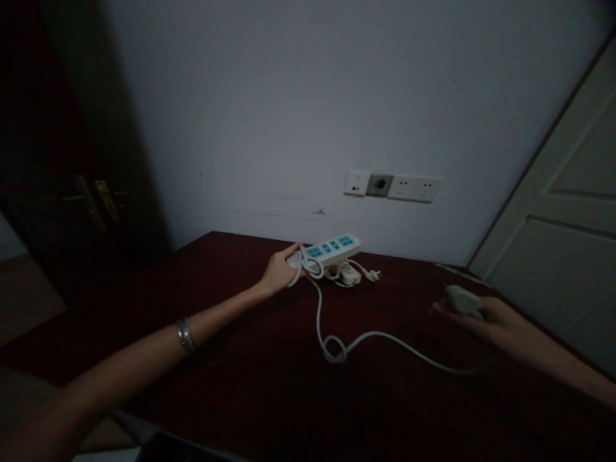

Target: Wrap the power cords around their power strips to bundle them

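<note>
My left forearm with its bracelet (185,335) leads to my left hand (279,273), fingers wrapped round the power strip (332,250) end at the dark counter (250,398) back, while my right hand (486,314) fingers curl round its plug (462,298); the knotted cord (337,350) between could tighten or snag the small charger (350,274) beside it if I pull.

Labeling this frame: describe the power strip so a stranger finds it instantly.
Start at the dark red table below the wall sockets. Near its far edge, the left hand grips the white power strip. Its turquoise outlets distinguish it from the small plain white adapter beside it.
</note>
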Motion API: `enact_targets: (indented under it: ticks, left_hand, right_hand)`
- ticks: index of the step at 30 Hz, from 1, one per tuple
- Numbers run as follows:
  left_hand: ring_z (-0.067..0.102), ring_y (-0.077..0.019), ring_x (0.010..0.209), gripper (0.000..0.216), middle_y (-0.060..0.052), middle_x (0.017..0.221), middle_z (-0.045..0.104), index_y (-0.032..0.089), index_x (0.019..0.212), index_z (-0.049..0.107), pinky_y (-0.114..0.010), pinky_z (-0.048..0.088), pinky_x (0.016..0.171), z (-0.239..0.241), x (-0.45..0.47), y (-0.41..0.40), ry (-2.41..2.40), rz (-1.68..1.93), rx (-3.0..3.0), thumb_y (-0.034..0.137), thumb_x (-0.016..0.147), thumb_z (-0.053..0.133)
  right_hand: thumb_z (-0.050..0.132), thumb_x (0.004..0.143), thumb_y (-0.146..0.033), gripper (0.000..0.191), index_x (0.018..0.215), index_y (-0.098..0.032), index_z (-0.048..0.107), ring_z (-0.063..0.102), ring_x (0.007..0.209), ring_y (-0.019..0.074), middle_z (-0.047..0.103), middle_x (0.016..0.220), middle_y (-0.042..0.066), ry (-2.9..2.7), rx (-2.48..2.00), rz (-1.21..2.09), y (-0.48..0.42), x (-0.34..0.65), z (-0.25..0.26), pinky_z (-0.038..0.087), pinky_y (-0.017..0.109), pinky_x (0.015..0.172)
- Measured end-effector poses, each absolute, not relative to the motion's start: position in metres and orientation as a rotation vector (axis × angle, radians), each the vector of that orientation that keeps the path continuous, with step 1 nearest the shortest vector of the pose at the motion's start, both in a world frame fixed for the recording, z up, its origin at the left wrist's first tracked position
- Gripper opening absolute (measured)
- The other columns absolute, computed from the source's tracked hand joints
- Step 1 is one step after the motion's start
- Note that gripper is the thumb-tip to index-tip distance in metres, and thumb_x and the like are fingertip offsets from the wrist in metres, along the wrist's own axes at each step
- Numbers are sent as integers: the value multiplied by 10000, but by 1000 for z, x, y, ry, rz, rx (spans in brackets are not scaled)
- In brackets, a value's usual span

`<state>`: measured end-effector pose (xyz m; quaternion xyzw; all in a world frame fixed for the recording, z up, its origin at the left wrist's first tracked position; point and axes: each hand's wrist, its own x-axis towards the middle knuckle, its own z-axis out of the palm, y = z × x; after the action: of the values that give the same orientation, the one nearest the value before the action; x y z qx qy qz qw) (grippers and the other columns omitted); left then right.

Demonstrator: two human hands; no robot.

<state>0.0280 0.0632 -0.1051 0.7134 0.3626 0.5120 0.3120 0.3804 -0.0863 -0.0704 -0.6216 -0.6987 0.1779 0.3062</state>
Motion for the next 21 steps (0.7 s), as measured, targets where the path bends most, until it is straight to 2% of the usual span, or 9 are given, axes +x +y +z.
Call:
enact_targets:
  ticks: [3, 7, 11, 16, 21]
  left_hand:
    - [616, -217, 956, 780, -107, 1066, 653, 109, 1238, 511, -349, 455, 892, -115, 33, 53, 946, 1271, 1972, 295, 531, 784]
    - [594, -220, 1003, 708, -122, 1149, 611, 114, 1223, 526, -349, 449, 904, -124, 46, 35, 898, 1215, 2151, 283, 573, 751]
    - [583, -219, 1023, 635, -111, 1180, 592, 150, 1224, 528, -356, 437, 915, -136, 57, 31, 820, 1119, 2279, 268, 627, 707]
    - [600, -198, 952, 648, -80, 1117, 620, 177, 1257, 489, -317, 454, 859, -146, 62, 39, 728, 907, 2309, 242, 644, 687]
    - [607, -200, 897, 723, -86, 1062, 636, 165, 1308, 423, -310, 462, 810, -145, 62, 47, 681, 775, 2320, 263, 642, 687]
  right_hand:
    - [623, 663, -540, 417, 899, -201, 677, 615, 877, 284, 680, 895, 64, -1833, -1643, 494, -89, 358, -52, 496, 361, 749]
    - [446, 811, -542, 460, 1024, -185, 642, 582, 992, 277, 658, 1013, 92, -1870, -1523, 563, -85, 315, -47, 466, 371, 818]
    - [401, 867, -438, 362, 944, -164, 625, 590, 838, 213, 654, 901, 84, -2035, -1420, 395, -63, 287, -70, 448, 336, 763]
    - [324, 916, -371, 298, 814, -169, 518, 550, 729, 169, 607, 807, 70, -2150, -1390, 100, -27, 276, -98, 409, 279, 672]
    - [264, 941, -359, 293, 970, -161, 478, 610, 752, 197, 646, 844, 92, -2267, -1619, 18, -9, 264, -112, 381, 268, 641]
